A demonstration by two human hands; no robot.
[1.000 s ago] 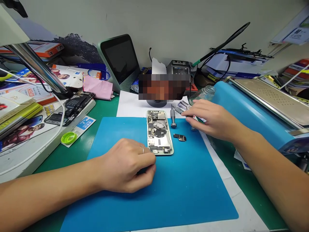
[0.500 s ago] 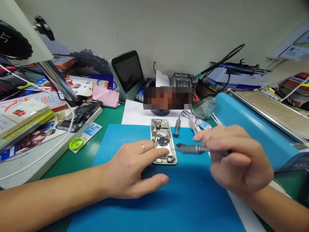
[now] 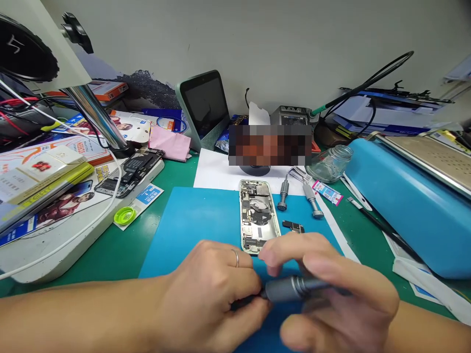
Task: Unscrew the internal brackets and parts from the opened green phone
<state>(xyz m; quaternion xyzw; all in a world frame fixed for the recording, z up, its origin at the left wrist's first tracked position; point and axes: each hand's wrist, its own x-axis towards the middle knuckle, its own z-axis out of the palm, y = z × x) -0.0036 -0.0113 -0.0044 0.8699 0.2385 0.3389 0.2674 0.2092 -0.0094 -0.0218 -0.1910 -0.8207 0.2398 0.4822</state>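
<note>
An opened phone (image 3: pixel 256 216) with its circuit boards bared lies on a blue mat (image 3: pixel 191 220). Close to me, my right hand (image 3: pixel 331 299) is wrapped round a grey screwdriver (image 3: pixel 290 289) held level, tip pointing left. My left hand (image 3: pixel 217 299) is closed in a pinch at the screwdriver's tip; what the fingers hold there is hidden. Both hands hover over the mat's near part, just below the phone. A small dark phone part (image 3: pixel 293 226) lies to the phone's right.
Two more grey screwdrivers (image 3: pixel 283 194) (image 3: pixel 312 201) lie beyond the phone, next to a glass jar (image 3: pixel 330 163). A blue machine (image 3: pixel 405 206) stands at right. At left are another opened phone (image 3: pixel 132 171), a green cap (image 3: pixel 124 215), a metal post (image 3: pixel 97 117) and magazines.
My right hand picked a screwdriver from the pile by the jar and carried it near. My left hand left the phone's lower edge and closed on the screwdriver's tip.
</note>
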